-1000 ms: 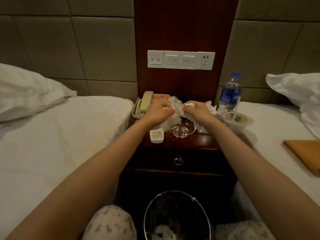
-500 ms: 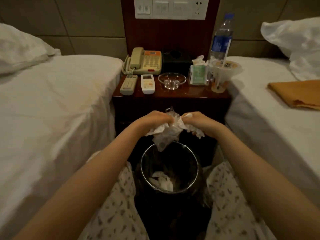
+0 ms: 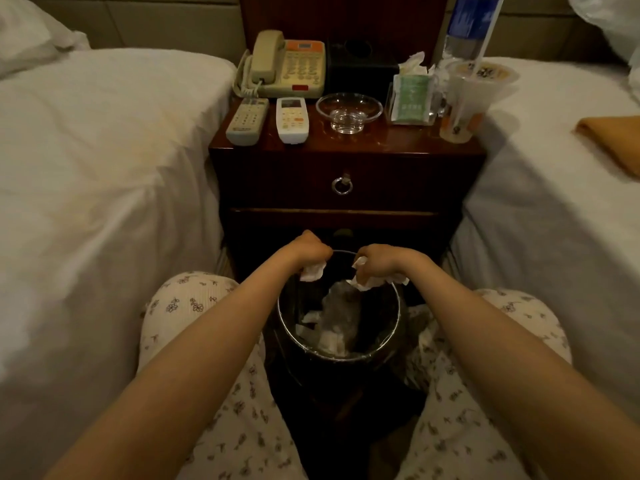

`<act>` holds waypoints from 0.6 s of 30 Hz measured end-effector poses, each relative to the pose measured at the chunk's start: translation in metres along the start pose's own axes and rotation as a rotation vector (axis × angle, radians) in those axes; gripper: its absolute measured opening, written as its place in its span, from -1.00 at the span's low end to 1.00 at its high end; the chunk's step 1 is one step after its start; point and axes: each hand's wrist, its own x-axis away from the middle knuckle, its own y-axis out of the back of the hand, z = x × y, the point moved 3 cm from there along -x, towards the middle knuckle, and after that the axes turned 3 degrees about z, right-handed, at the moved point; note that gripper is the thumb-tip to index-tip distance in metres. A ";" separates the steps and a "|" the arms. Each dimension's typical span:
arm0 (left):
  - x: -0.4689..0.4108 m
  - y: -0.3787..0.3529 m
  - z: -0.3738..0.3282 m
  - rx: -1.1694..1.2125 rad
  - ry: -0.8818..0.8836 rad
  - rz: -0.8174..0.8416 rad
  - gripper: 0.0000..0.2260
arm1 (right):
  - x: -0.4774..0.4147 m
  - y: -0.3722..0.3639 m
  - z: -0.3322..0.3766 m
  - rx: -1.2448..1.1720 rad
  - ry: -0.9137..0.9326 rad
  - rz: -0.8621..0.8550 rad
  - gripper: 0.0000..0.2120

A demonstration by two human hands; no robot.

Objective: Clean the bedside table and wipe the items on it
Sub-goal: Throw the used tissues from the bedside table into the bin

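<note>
My left hand (image 3: pixel 309 252) and my right hand (image 3: pixel 379 263) hover over the far rim of the black waste bin (image 3: pixel 398 327) on the floor. The left hand grips a crumpled white tissue (image 3: pixel 312 271). The right hand grips more crumpled tissue (image 3: pixel 367 282). A clear plastic wrapper (image 3: pixel 341 306) lies in the bin on top of other tissues. The dark wooden bedside table (image 3: pixel 346 143) behind the bin carries a phone (image 3: pixel 287 65), two remotes (image 3: pixel 247 121) (image 3: pixel 292 119), a glass ashtray (image 3: pixel 349 112), a green tissue pack (image 3: pixel 412 95), a drink cup (image 3: pixel 474 98) and a water bottle (image 3: pixel 471 26).
White beds flank the table, the left bed (image 3: pixel 104 168) and the right bed (image 3: pixel 561 202), which bears an orange cloth (image 3: pixel 613 140). A black box (image 3: pixel 360 64) stands behind the ashtray. My knees in floral trousers sit on either side of the bin.
Both hands came down from the tabletop to the bin with the trash. The plastic wrapper has dropped out of them into the bin; tissue stays in each hand.
</note>
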 end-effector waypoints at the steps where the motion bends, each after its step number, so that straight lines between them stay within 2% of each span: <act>1: 0.001 -0.003 -0.001 -0.008 0.024 0.046 -0.69 | 0.000 0.000 0.000 -0.018 0.000 -0.002 -0.55; 3: 0.002 -0.008 -0.002 -0.040 0.043 0.121 -0.72 | 0.000 0.002 0.001 -0.053 0.008 -0.014 -0.61; 6: 0.000 -0.013 -0.001 -0.110 0.076 0.149 -0.84 | -0.002 0.001 0.000 -0.063 0.009 -0.023 -0.63; 10: 0.000 -0.018 0.000 -0.204 0.087 0.151 -0.67 | -0.006 -0.005 0.000 -0.056 0.010 0.004 -0.56; 13: 0.001 -0.018 -0.002 -0.245 0.075 0.144 -0.63 | -0.010 -0.006 0.002 -0.055 0.004 -0.012 -0.45; 18: 0.001 -0.017 -0.002 -0.278 0.058 0.140 -0.64 | -0.015 -0.006 0.002 -0.105 -0.018 -0.038 -0.44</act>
